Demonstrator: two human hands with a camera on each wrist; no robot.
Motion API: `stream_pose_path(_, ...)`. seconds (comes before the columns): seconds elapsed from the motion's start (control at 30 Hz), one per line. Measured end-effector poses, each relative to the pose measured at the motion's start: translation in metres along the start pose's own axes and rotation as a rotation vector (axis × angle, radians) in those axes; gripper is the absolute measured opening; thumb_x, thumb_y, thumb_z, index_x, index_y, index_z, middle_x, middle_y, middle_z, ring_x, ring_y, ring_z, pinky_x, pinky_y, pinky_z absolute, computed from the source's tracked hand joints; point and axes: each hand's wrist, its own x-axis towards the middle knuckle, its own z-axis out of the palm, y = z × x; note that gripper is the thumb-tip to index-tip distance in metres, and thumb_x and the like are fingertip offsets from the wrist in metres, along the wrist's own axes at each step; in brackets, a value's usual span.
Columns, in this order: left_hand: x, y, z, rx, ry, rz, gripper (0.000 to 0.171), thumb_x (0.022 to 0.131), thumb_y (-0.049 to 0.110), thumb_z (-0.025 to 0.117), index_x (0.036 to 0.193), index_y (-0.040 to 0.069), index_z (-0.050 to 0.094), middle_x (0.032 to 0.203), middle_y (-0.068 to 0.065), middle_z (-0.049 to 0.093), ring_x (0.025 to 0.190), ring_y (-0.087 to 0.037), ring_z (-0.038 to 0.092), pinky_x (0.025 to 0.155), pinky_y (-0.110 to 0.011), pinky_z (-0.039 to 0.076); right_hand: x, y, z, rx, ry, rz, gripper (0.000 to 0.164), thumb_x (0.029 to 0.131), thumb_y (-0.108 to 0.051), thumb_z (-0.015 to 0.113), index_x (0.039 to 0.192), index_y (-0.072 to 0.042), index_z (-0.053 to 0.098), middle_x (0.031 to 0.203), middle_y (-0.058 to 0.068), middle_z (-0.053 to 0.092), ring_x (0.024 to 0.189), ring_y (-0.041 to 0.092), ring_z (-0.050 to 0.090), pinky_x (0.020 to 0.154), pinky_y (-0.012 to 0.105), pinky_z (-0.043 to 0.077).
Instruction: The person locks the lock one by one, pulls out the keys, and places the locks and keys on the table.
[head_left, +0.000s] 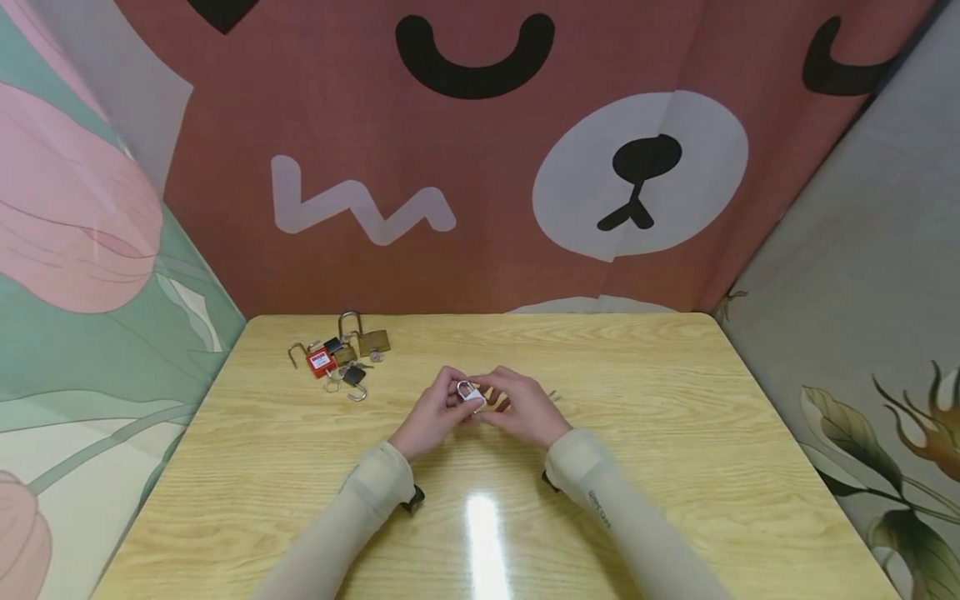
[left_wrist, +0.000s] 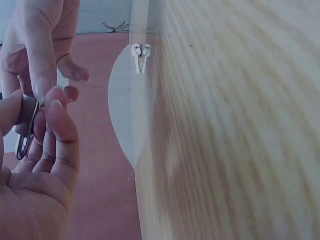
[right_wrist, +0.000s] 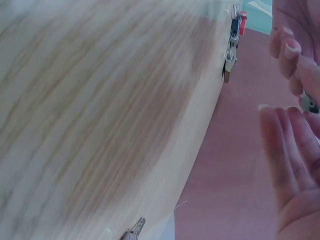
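A small silver padlock (head_left: 474, 397) sits in my left hand (head_left: 442, 408), gripped between thumb and fingers with its shackle toward the upper left. In the left wrist view, part of the padlock (left_wrist: 27, 112) shows between the left thumb and fingers. My right hand (head_left: 525, 404) meets it from the right, its fingertips at the end of the lock body. Whether those fingertips pinch anything is hidden. The right wrist view has the padlock's end (right_wrist: 309, 103) just above the right fingers (right_wrist: 285, 150). Small keys (left_wrist: 140, 57) lie on the table beyond the right hand.
At the table's back left lies a group of padlocks: a red one (head_left: 321, 362), a brass one (head_left: 373, 342) with a raised shackle, and a dark one (head_left: 354, 377), with loose keys among them. The wooden table (head_left: 675, 467) meets a printed cloth backdrop (head_left: 480, 275).
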Motion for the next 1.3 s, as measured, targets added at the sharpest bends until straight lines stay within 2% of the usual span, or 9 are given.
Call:
stream_pose_path(0.1, 0.001, 0.0, 0.001, 0.007, -0.008, 0.007, 0.034, 0.103, 0.013, 0.065, 0.126, 0.004, 0.042, 0.111, -0.017, 0.07, 0.09, -0.026, 0.072, 0.081, -0.045, 0.064, 0.0, -0.001, 0.003, -0.049, 0.029, -0.003, 0.047, 0.087, -0.016, 0.086, 0.131, -0.015, 0.07, 0.103, -0.005, 0.069, 0.09, 0.009, 0.066, 0.078, 0.022, 0.06)
stream_pose_path(0.23, 0.003, 0.0, 0.004, 0.019, 0.003, 0.003, 0.037, 0.101, 0.014, 0.067, 0.125, 0.007, 0.04, 0.109, -0.014, 0.072, 0.088, -0.026, 0.071, 0.08, -0.044, 0.064, -0.003, -0.001, 0.005, -0.107, 0.057, -0.053, 0.054, 0.088, -0.018, 0.085, 0.138, -0.019, 0.067, 0.101, -0.006, 0.07, 0.089, 0.008, 0.068, 0.079, 0.022, 0.059)
stream_pose_path(0.37, 0.007, 0.0, 0.007, 0.063, -0.001, 0.005, 0.036, 0.101, 0.015, 0.068, 0.126, 0.008, 0.042, 0.106, -0.011, 0.072, 0.085, -0.023, 0.07, 0.079, -0.045, 0.064, -0.006, 0.0, 0.002, -0.167, 0.102, -0.143, 0.057, 0.087, -0.017, 0.086, 0.14, -0.017, 0.065, 0.098, -0.003, 0.069, 0.082, 0.011, 0.069, 0.074, 0.024, 0.06)
stream_pose_path(0.47, 0.011, 0.002, 0.009, 0.112, -0.005, 0.012, 0.037, 0.102, 0.017, 0.067, 0.127, 0.007, 0.043, 0.102, -0.01, 0.072, 0.084, -0.022, 0.068, 0.078, -0.046, 0.062, -0.007, 0.001, -0.002, -0.206, 0.126, -0.167, 0.055, 0.086, -0.016, 0.087, 0.136, -0.016, 0.067, 0.097, -0.002, 0.066, 0.078, 0.013, 0.067, 0.068, 0.023, 0.057)
stream_pose_path(0.6, 0.017, 0.005, 0.013, 0.161, -0.003, 0.036, 0.036, 0.102, 0.019, 0.067, 0.128, 0.008, 0.045, 0.1, -0.008, 0.071, 0.084, -0.02, 0.066, 0.075, -0.035, 0.061, -0.007, 0.003, -0.006, -0.232, 0.146, -0.157, 0.054, 0.087, -0.018, 0.086, 0.137, -0.016, 0.066, 0.099, -0.003, 0.068, 0.078, 0.016, 0.068, 0.064, 0.023, 0.053)
stream_pose_path(0.73, 0.023, 0.005, 0.016, 0.187, 0.025, 0.046, 0.031, 0.101, 0.019, 0.069, 0.124, 0.009, 0.051, 0.1, -0.006, 0.072, 0.085, -0.015, 0.066, 0.075, -0.025, 0.057, -0.007, 0.006, -0.007, -0.253, 0.154, -0.122, 0.053, 0.088, -0.022, 0.085, 0.137, -0.017, 0.065, 0.11, -0.001, 0.072, 0.083, 0.016, 0.07, 0.067, 0.026, 0.055)
stream_pose_path(0.9, 0.029, 0.004, 0.023, 0.178, 0.026, 0.013, 0.036, 0.101, 0.018, 0.069, 0.126, 0.003, 0.049, 0.102, -0.008, 0.074, 0.086, -0.012, 0.066, 0.078, -0.025, 0.057, -0.009, 0.009, -0.008, -0.316, 0.121, -0.036, 0.053, 0.089, -0.023, 0.084, 0.136, -0.019, 0.061, 0.119, 0.002, 0.073, 0.083, 0.013, 0.07, 0.069, 0.029, 0.057)
stream_pose_path(1.07, 0.035, 0.001, 0.033, 0.159, 0.003, 0.023, 0.038, 0.101, 0.012, 0.068, 0.127, 0.0, 0.043, 0.111, -0.013, 0.073, 0.096, -0.018, 0.067, 0.085, -0.027, 0.057, -0.01, 0.016, -0.012, -0.333, 0.088, 0.07, 0.054, 0.087, -0.018, 0.083, 0.134, -0.016, 0.057, 0.111, 0.003, 0.075, 0.086, 0.015, 0.072, 0.071, 0.035, 0.058)
stream_pose_path(1.3, 0.037, 0.004, 0.044, 0.223, -0.05, 0.068, 0.036, 0.106, 0.007, 0.057, 0.141, 0.004, 0.05, 0.14, -0.016, 0.062, 0.119, -0.029, 0.065, 0.1, -0.037, 0.056, -0.008, 0.031, -0.029, -0.355, 0.124, 0.228, 0.049, 0.089, -0.024, 0.083, 0.131, -0.018, 0.058, 0.094, -0.002, 0.076, 0.083, 0.018, 0.072, 0.074, 0.044, 0.057)
